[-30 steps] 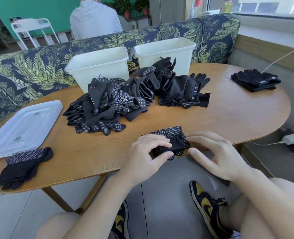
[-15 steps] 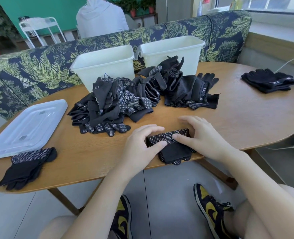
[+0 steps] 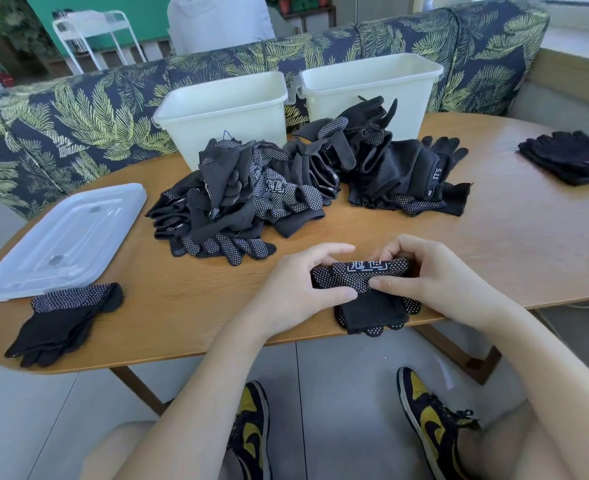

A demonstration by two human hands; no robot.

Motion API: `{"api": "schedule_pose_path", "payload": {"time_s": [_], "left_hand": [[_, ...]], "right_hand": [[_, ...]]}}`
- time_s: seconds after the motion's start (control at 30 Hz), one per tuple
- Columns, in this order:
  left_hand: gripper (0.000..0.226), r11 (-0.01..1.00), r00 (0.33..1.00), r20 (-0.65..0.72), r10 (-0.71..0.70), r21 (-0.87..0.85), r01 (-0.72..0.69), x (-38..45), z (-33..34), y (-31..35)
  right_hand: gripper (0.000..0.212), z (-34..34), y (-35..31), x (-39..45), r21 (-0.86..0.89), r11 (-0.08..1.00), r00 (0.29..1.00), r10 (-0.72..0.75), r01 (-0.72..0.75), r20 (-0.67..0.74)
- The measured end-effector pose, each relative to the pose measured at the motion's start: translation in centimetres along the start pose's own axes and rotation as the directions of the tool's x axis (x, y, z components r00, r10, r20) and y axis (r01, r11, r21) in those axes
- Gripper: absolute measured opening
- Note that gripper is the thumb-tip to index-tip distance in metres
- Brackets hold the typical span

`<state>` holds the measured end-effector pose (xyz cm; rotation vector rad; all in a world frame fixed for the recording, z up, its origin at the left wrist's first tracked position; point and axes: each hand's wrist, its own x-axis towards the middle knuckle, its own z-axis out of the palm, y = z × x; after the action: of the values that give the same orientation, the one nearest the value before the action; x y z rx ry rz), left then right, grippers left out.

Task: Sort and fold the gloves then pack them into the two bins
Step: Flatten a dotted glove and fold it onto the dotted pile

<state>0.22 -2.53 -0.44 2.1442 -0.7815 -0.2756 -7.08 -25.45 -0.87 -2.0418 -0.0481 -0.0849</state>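
Note:
A folded black dotted glove [image 3: 365, 289] lies at the near edge of the wooden table [image 3: 494, 244], its lower part hanging over the rim. My left hand [image 3: 303, 285] pinches its left end. My right hand [image 3: 421, 275] pinches its right end, thumb on the dotted cuff. A big pile of black gloves [image 3: 286, 188] sits mid-table. Behind the pile stand two white bins, the left bin [image 3: 224, 112] and the right bin [image 3: 372, 84]. A dotted glove stack [image 3: 64, 320] lies at the near left. A plain black glove stack [image 3: 573, 157] lies at the far right.
A clear plastic lid [image 3: 64, 237] rests on the table's left side. A leaf-print sofa [image 3: 78, 112] runs behind the table, with a person seated beyond it. My yellow and black shoes [image 3: 428, 420] show below the table edge.
Both hands went from pressing flat on the folded glove to pinching its ends and lifting its upper fold, turning a printed cuff into view. The camera moved closer.

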Motion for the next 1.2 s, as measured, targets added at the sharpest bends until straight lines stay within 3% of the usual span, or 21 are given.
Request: {"api": "schedule_pose_path", "payload": {"time_s": [0.2, 0.37, 0.57, 0.7, 0.9, 1.2], "left_hand": [[0.05, 0.974, 0.992, -0.127, 0.028, -0.219, -0.056, -0.5, -0.1, 0.0], [0.049, 0.853, 0.965, -0.255, -0.06, -0.516, -0.083, -1.8, 0.0, -0.3], [0.052, 0.869, 0.899, -0.415, -0.138, -0.486, -0.09, -5.2, -1.5, -1.0], [0.053, 0.894, 0.81, -0.559, -0.176, -0.435, -0.106, -8.0, -3.9, -2.3], [0.052, 0.939, 0.701, -0.689, -0.184, -0.333, -0.081, -13.4, -9.3, -4.7], [0.048, 0.924, 0.638, -0.722, -0.268, -0.38, -0.042, -19.3, -19.6, -10.1]], "right_hand": [[0.024, 1.1, -0.5, -0.3, 0.259, 0.965, 0.997, -0.02, 0.039, -0.075], [0.035, 3.0, -1.4, -0.1, 0.468, 0.883, 0.994, 0.035, 0.019, -0.108], [0.047, 7.5, -4.2, 0.6, 0.711, 0.696, 0.989, 0.145, -0.104, 0.002], [0.036, 11.0, -7.1, 1.2, 0.734, 0.65, 0.98, 0.155, -0.196, 0.125], [0.028, 17.5, -11.9, 3.4, 0.673, 0.693, 0.963, 0.121, -0.257, 0.243], [0.022, 26.7, -19.1, 7.3, 0.605, 0.747, 0.935, 0.063, -0.275, 0.348]]}}
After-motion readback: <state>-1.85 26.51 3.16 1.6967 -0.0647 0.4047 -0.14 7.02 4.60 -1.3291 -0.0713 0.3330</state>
